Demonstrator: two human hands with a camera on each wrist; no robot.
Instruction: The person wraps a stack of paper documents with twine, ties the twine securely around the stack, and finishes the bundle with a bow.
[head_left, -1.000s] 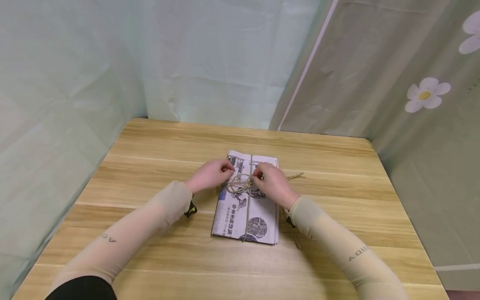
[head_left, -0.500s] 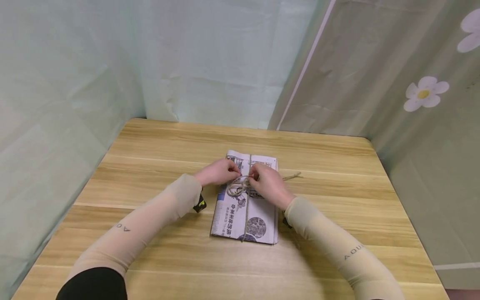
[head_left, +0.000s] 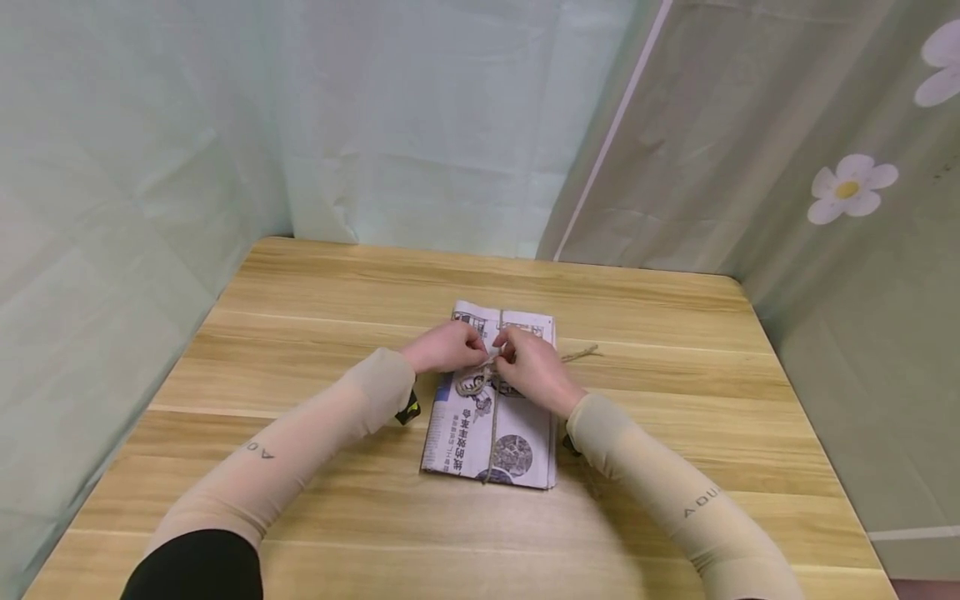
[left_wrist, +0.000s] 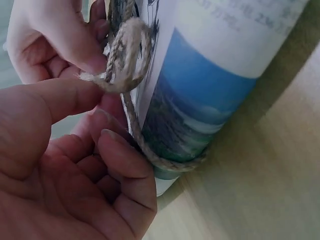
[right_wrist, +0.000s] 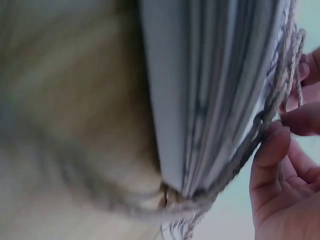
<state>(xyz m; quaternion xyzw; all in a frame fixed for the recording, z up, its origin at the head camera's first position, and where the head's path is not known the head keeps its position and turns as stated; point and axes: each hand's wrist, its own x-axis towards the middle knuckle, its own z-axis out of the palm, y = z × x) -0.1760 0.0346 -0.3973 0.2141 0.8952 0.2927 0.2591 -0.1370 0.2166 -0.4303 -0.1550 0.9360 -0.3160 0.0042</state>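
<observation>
A folded stack of newspapers (head_left: 521, 425) lies on the table, with brown twine (head_left: 471, 387) wrapped around it lengthwise and crosswise. My left hand (head_left: 448, 346) pinches the twine between thumb and fingers near the crossing on top. Just right of it, my right hand (head_left: 534, 371) also pinches the twine at the crossing. Close up in the left wrist view, twine loops (left_wrist: 132, 55) bunch beside the fingertips, and a frayed end sticks out by the thumb. Layered newspaper edges (right_wrist: 215, 90) show in the right wrist view, a strand of twine running along them to the fingertips.
The wooden table (head_left: 360, 275) extends around the stack on all sides. A loose twine end (head_left: 581, 353) lies to the right of the papers. Pale curtains (head_left: 450, 125) hang behind the table and at both sides, the right one printed with white flowers.
My left hand has moved right, from the stack's left edge to the twine crossing beside my right hand. The twine loop on top has become smaller. My right hand has shifted slightly left.
</observation>
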